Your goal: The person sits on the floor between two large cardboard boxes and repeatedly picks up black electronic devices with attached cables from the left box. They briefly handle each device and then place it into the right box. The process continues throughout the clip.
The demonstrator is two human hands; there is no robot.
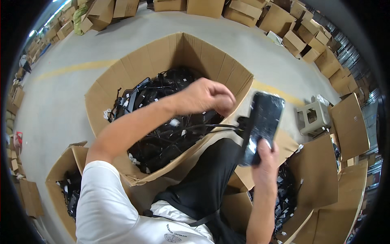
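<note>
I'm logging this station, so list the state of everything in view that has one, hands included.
Left hand: above the big box, fingers curled; grip unclear.
Right hand: closed on the black device.
Black device: held up, tilted, glossy.
Black cables: crossing the big box's rim.
Big box: open, partly filled.
Left box: open, black items inside.
Right box: open, black items inside.

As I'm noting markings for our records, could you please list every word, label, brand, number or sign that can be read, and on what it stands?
White shirt: dark lettering and a round emblem; wording not copied here.
Small white labels in the large carton: too small to read.
Black wrapped item in the right hand: no legible text.
</note>
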